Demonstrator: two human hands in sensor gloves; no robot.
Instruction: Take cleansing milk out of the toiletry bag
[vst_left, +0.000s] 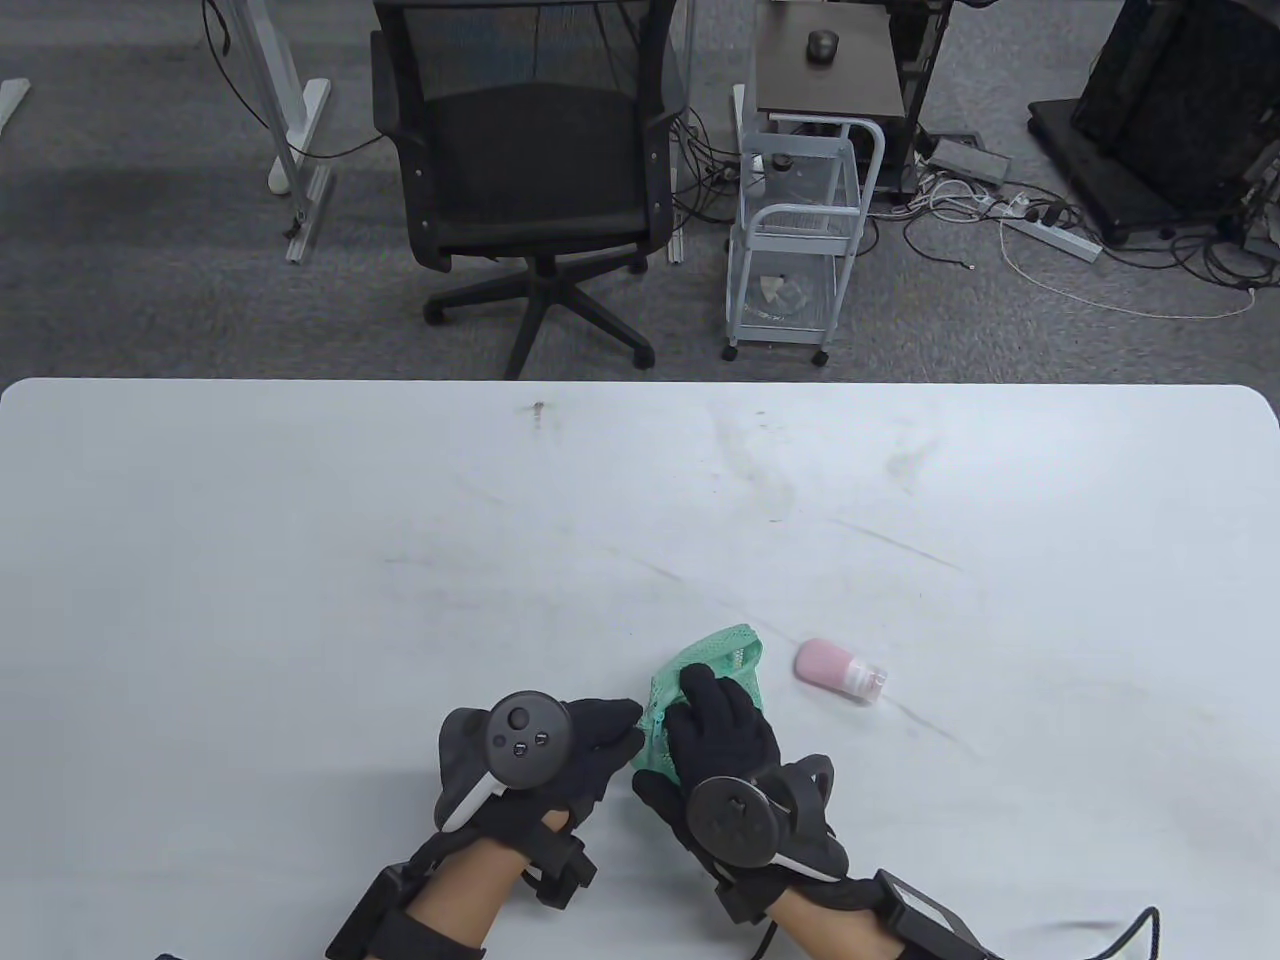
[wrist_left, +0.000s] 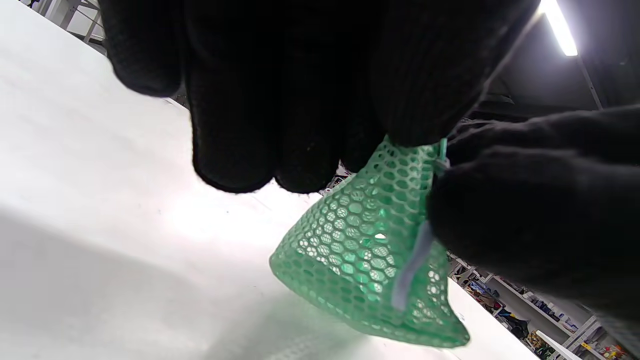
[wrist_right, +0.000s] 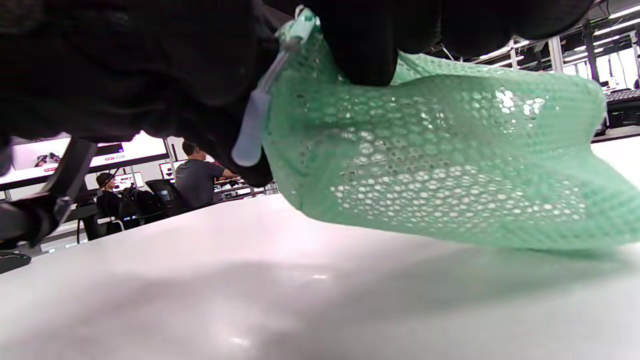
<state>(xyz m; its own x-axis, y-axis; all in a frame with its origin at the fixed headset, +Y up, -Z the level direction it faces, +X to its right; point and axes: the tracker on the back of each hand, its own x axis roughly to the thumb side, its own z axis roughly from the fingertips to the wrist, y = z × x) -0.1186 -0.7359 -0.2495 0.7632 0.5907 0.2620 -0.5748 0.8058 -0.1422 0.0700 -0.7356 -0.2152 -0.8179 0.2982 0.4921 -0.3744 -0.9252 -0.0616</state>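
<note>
A green mesh toiletry bag is held just above the white table near the front edge. My left hand grips its near left corner by the zipper end. My right hand grips the bag from above. In the left wrist view the bag hangs from my fingers, with a pale zipper pull down its side. In the right wrist view the bag sags over the table. A pink cleansing milk bottle lies on its side on the table, right of the bag.
A black office chair and a white wire cart stand on the floor beyond the table's far edge. Cables and a power strip lie on the floor at the far right.
</note>
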